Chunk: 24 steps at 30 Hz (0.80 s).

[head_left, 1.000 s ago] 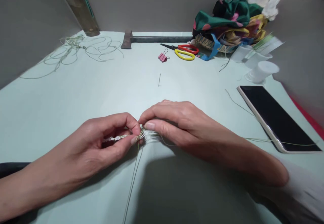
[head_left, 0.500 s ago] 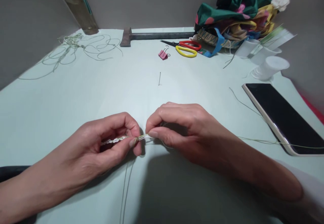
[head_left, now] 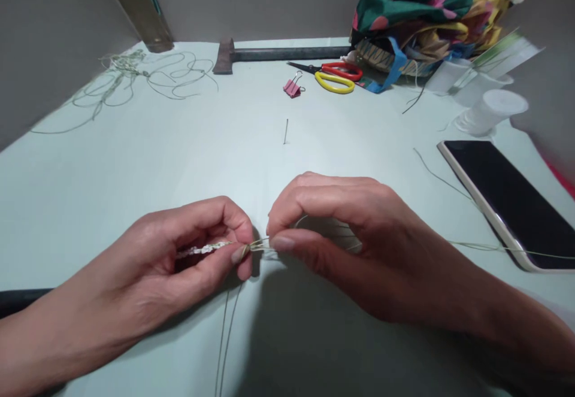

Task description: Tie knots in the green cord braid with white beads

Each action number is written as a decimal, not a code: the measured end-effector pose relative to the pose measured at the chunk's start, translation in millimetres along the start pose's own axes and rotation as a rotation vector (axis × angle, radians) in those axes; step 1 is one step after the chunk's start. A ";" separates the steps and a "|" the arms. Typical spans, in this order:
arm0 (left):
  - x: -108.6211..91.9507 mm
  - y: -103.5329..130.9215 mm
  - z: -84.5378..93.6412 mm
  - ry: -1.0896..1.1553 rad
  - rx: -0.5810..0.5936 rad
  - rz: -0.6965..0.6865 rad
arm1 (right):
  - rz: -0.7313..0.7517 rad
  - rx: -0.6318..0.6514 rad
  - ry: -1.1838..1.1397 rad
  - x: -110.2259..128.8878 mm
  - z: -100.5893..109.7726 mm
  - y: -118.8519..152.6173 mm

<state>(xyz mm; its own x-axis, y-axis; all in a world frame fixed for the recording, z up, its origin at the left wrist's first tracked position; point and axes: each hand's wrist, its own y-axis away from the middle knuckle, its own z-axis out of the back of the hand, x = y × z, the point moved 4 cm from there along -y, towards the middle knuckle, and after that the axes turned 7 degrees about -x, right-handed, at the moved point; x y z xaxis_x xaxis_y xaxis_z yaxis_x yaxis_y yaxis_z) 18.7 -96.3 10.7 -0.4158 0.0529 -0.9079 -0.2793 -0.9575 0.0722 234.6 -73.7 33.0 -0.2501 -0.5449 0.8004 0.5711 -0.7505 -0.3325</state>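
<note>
My left hand [head_left: 193, 256] pinches a braided cord [head_left: 204, 248], white and pale green, between thumb and forefinger; part of the braid shows inside the curled palm. From the pinch, several thin green and white strands [head_left: 259, 245] run right to my right hand [head_left: 332, 229]. Its thumb and forefinger are closed on these strands, a short gap away from the left fingertips. Under my left hand, two loose cord ends [head_left: 227, 337] trail toward the table's near edge. Other green strands [head_left: 476, 245] extend from behind my right wrist and across the phone.
A phone [head_left: 507, 199] lies at right. Farther back are a needle-like pin [head_left: 286, 132], a pink binder clip [head_left: 293, 87], scissors [head_left: 335, 79], a hammer [head_left: 287, 54] and white spools [head_left: 487, 112]. Tangled green cord [head_left: 130, 76] lies back left; colourful fabric [head_left: 417, 17] is heaped back right.
My right hand has moved a little to the right, away from the left, and the strands between them are longer and more spread. My left hand keeps its pinch.
</note>
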 end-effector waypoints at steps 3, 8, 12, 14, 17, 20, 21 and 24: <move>0.1 0.7 0.1 -0.006 -0.005 0.003 | -0.021 -0.013 0.012 -2.9 0.0 -0.9; 3.0 0.0 -2.3 -0.006 0.020 0.038 | -0.028 0.018 0.018 -9.5 -4.4 -0.5; 2.7 0.2 -2.9 -0.002 0.020 0.058 | -0.044 0.075 -0.004 -11.5 -8.7 -0.6; 1.1 0.3 -3.4 -0.003 0.016 0.067 | -0.069 0.071 -0.022 -11.7 -9.8 -1.6; -2.0 0.4 -3.4 -0.021 -0.016 0.073 | -0.116 0.062 -0.053 -11.4 -10.9 -3.2; -3.5 1.5 -1.6 -0.057 -0.045 0.062 | -0.149 0.051 -0.051 -10.1 -10.5 -4.3; -3.7 2.1 -0.8 -0.079 -0.047 0.046 | -0.159 0.040 -0.043 -9.6 -10.0 -4.6; -5.1 3.6 1.3 -0.148 -0.051 -0.024 | -0.174 -0.001 -0.014 -9.3 -8.2 -5.2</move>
<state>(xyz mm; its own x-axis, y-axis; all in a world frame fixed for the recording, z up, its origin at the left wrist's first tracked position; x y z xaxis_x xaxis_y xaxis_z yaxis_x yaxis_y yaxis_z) 18.7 -99.7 16.1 -0.5338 0.1140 -0.8379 -0.2480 -0.9684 0.0263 227.5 -67.8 23.1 -0.3342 -0.4011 0.8529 0.5190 -0.8337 -0.1887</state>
